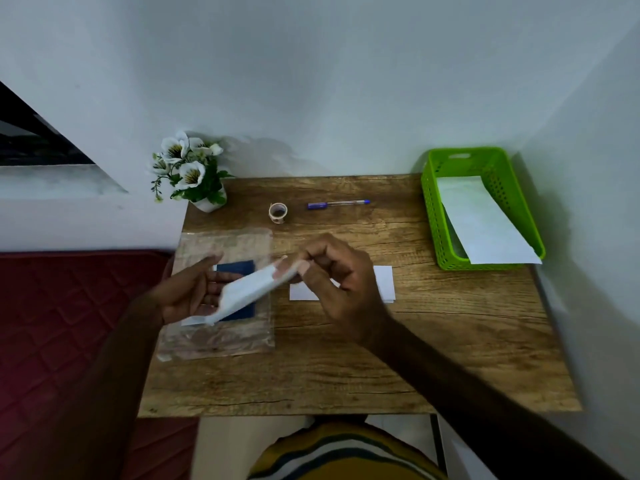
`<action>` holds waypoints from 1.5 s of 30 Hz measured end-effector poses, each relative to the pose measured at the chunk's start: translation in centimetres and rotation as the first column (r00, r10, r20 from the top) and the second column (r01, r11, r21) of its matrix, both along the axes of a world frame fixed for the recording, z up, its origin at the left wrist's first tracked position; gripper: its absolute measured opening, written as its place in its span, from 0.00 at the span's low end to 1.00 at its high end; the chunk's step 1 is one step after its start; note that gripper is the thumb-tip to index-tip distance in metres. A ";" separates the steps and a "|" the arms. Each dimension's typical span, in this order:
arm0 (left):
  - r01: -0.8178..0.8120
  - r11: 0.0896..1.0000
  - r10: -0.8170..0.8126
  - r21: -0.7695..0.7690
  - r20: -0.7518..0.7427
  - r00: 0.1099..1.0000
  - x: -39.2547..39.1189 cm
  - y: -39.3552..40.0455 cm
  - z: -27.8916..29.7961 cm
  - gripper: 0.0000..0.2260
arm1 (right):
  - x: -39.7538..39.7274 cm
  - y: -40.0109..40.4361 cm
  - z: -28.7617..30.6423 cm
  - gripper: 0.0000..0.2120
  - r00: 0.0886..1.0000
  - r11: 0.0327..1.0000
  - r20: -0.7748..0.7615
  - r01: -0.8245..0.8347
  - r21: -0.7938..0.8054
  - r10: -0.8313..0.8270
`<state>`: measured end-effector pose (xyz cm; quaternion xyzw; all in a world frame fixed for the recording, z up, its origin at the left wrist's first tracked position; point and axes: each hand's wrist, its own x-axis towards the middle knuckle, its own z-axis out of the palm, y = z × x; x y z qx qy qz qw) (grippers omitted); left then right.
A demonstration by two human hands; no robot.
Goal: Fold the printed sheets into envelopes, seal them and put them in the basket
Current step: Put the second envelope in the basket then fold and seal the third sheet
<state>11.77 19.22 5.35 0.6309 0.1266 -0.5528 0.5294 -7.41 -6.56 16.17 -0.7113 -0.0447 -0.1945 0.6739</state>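
Note:
My right hand pinches one end of a white envelope and holds it tilted above the table, blurred by motion. My left hand is spread, palm up, just under the envelope's lower end; whether it touches the paper I cannot tell. A folded white sheet lies flat on the wooden table, partly hidden behind my right hand. The green basket stands at the far right with one white envelope leaning inside it.
A clear plastic sleeve with a dark blue pack lies at the table's left. A small tape roll and a blue pen lie farther back. A potted white flower stands in the far left corner. A red mattress borders the left.

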 end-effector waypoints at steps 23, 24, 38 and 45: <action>-0.334 0.942 0.336 -0.044 0.054 0.940 -4.2 -2.8 -0.8 0.13 | -2.5 -1.9 -7.9 0.07 0.934 0.979 -0.336 0.168 0.119 -0.119; -0.368 0.929 0.370 -0.045 0.065 0.927 -4.0 -2.4 -0.6 0.11 | -2.2 -2.0 -8.5 0.06 0.925 0.983 -0.353 0.173 0.065 -0.139; -0.581 0.731 0.110 0.358 0.778 0.619 -6.8 -1.6 -2.7 0.20 | -0.9 -4.3 -14.5 0.10 0.902 0.649 -0.263 0.026 -0.760 -0.344; -0.453 0.778 -0.452 0.435 0.889 0.078 -12.4 -5.9 -3.1 0.15 | -3.0 -5.4 -13.5 0.12 0.486 0.565 -0.326 0.501 -0.656 -0.811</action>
